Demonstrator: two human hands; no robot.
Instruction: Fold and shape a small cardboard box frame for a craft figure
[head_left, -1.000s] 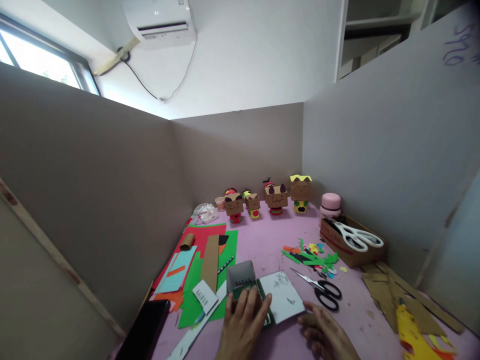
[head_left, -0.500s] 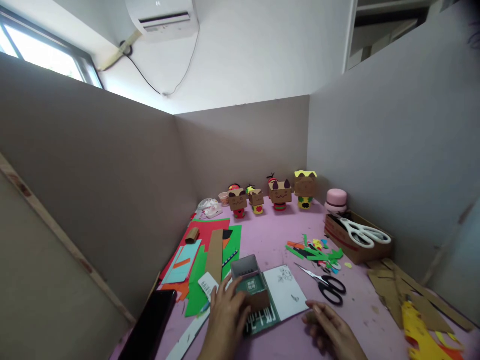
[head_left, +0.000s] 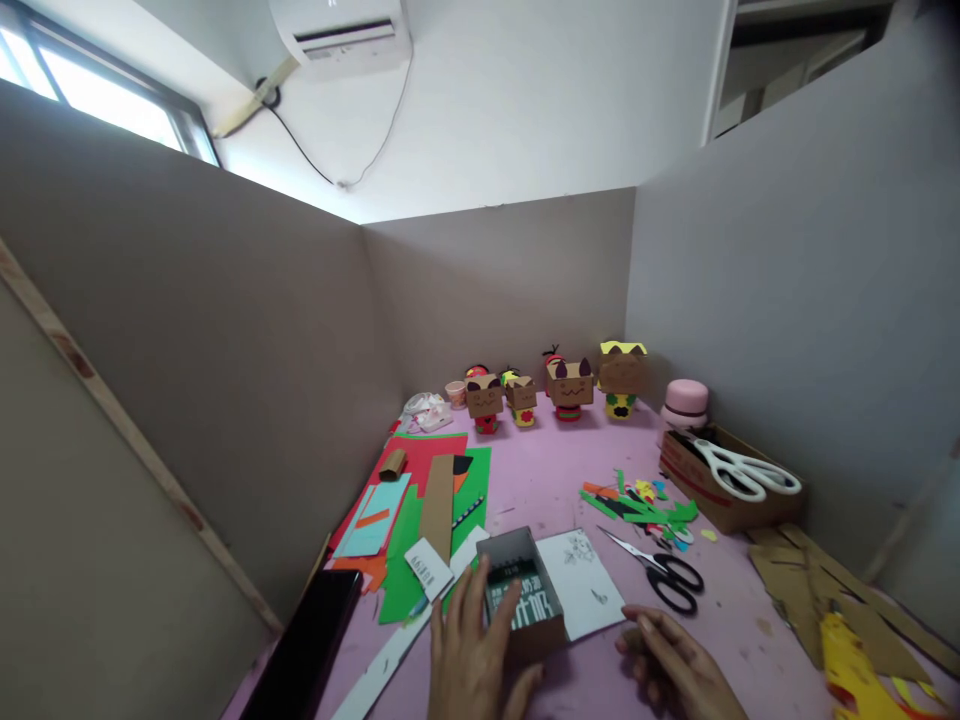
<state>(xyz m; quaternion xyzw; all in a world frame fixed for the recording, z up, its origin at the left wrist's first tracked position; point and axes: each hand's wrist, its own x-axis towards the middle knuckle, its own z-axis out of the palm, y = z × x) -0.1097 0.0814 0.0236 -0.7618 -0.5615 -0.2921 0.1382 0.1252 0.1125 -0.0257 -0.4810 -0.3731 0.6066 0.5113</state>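
A small open cardboard box (head_left: 541, 640) with grey inner walls sits over the green printed part of a folded card. My left hand (head_left: 472, 640) is at the box's left side, index finger over its rim and thumb at its front. Through the box, green and white printing shows. To the right lies the card's white panel (head_left: 577, 585), with flower sketches in dark lines. My right hand (head_left: 675, 655) has curled fingers, the fingertips at the panel's lower right corner. Black-handled scissors (head_left: 664, 575) lie beyond that hand.
Left are coloured paper sheets (head_left: 397, 580), a white eraser-like block (head_left: 428, 568), a ruler-like strip (head_left: 382, 665) and a black phone (head_left: 307, 640). Right are paper scraps (head_left: 645, 510), a box (head_left: 720, 500) with white scissors (head_left: 742, 470) and a yellow glue gun (head_left: 855, 670). Cardboard figures (head_left: 574, 385) stand behind.
My left hand has shifted the box right and toward me, squaring it over the green part of the card. My right hand stays at the card's corner. The view has turned slightly left.
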